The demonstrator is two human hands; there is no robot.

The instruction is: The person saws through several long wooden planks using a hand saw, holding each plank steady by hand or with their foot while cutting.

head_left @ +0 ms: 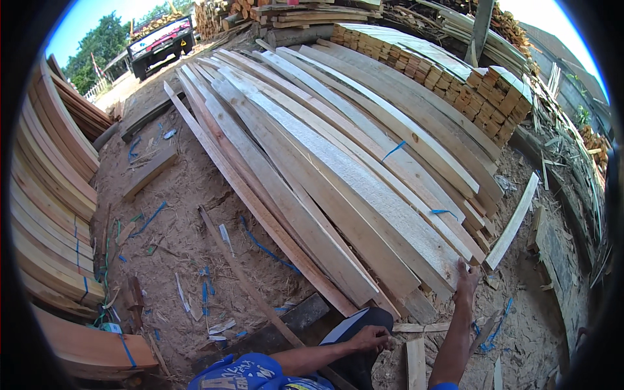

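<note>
R hand [467, 281], lower right of frame, is at the near end of a wide, pale rough-sawn board [383, 207], fingertips up against its end; can't tell if they're closed round it or just touching. Board lies in the loose pile mid-frame, running from upper ctr. down to lower right, w/ other boards close on both sides. L hand [372, 338], bottom ctr., is curled by the knee [376, 318]; can't tell if it's holding anything.

To handle the board well: get a full grip w/ thumb on top, bring L hand over for the 2nd edge, as it's long & prob. heavy at the far end. Watch for splinters, plus blue strapping [443, 211] lying across nearby boards, which might snag.
</note>
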